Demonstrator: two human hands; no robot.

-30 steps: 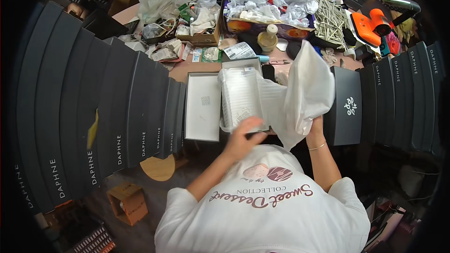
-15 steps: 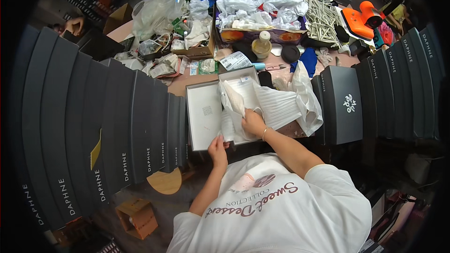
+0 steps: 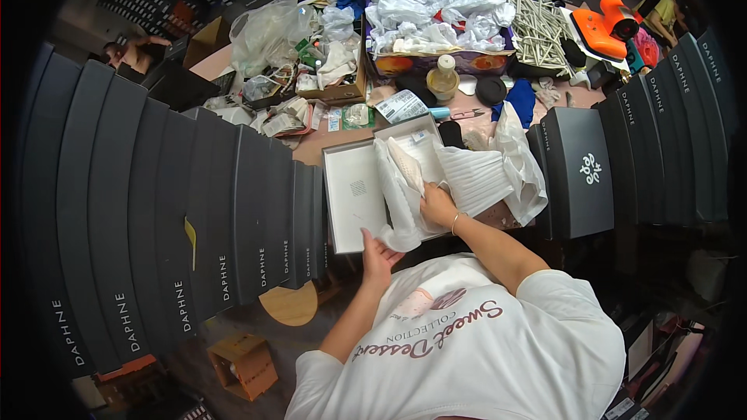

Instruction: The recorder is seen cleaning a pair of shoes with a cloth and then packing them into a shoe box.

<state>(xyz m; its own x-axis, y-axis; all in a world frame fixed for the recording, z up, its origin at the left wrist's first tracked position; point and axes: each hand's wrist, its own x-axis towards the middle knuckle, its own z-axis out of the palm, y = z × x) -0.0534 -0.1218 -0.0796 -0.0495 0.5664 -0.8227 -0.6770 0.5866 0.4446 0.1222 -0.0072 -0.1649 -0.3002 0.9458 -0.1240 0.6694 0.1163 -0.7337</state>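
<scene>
The right hand (image 3: pixel 437 206) presses closed fingers onto white tissue paper (image 3: pixel 475 179) inside an open shoe box (image 3: pixel 352 196). The left hand (image 3: pixel 379 253), fingers spread open, touches the box's near edge, with tissue just beyond its fingertips.

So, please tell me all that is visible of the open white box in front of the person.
The open white box looks like cardboard: a shallow rectangular tray with raised walls and a small grey mark inside. It lies flat on the table beside upright dark boxes. The left hand touches its near edge; white tissue paper, under the right hand, overlaps its right side.
</scene>
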